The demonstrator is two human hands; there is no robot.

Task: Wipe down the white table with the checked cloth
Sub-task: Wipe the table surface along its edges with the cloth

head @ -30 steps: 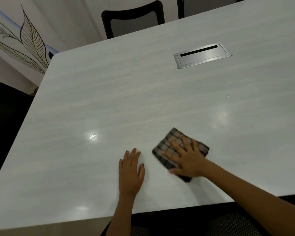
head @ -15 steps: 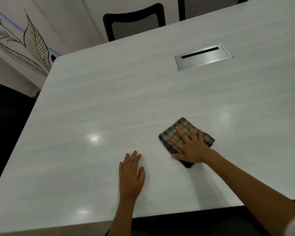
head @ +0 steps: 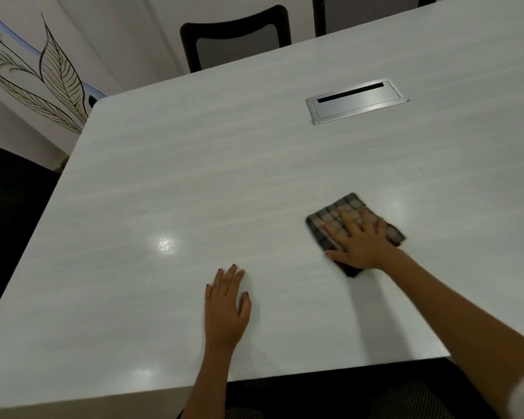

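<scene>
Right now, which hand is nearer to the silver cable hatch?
Right. The right hand presses the checked cloth on the near side of the cable hatch; the left hand lies flat on the white table, further toward the person and left.

Far side now: a black office chair with a grey mesh back (head: pixel 235 40) stands at the long white table (head: pixel 194 176), with a second dark mesh-backed chair (head: pixel 369 13) just beside it, cut off by the top edge. There's a plain pale wall (head: pixel 127 31) behind them. Off to the left is a white wall panel with black line-drawn leaves (head: pixel 52 77), dark floor (head: pixel 9 207) below it. A brushed silver rectangular cable hatch (head: pixel 356 102) sits flush in the tabletop, and a bright spot of reflected light (head: pixel 165 244) gleams on the surface.
</scene>
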